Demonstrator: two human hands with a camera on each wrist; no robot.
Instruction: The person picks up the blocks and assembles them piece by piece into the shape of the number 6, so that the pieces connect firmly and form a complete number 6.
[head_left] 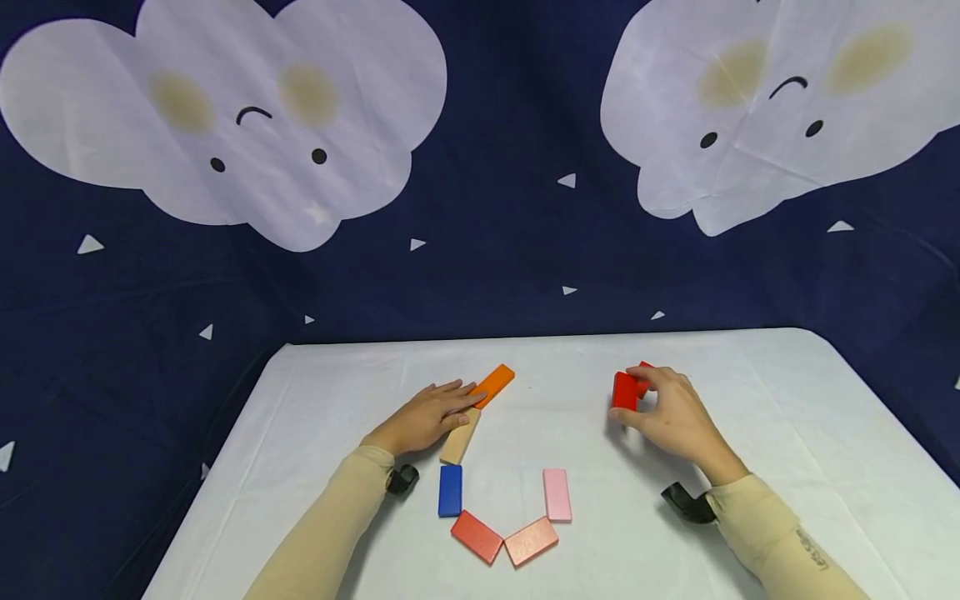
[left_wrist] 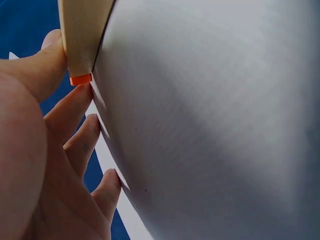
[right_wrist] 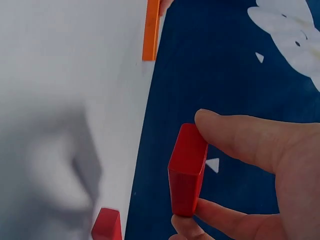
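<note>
My right hand (head_left: 678, 421) pinches a red block (head_left: 625, 392) between thumb and fingertips. The right wrist view shows that same block held above the table, with a second red block (right_wrist: 107, 226) lying below it. My left hand (head_left: 426, 418) rests on the left side of a row of blocks, fingers extended. Its fingers touch an orange block (head_left: 496, 385) and its thumb lies on a plain wooden block (head_left: 459, 442); the hand partly covers both. In the left wrist view, the thumb is against the wooden block's side and the orange end shows beyond it.
Below the wooden block, a curved line continues with a blue block (head_left: 450, 491), a red block (head_left: 477, 537), a salmon block (head_left: 532, 542) and a pink block (head_left: 557, 495). They lie on a white-covered table (head_left: 750, 367) before a dark cloth backdrop (head_left: 510, 208) with clouds.
</note>
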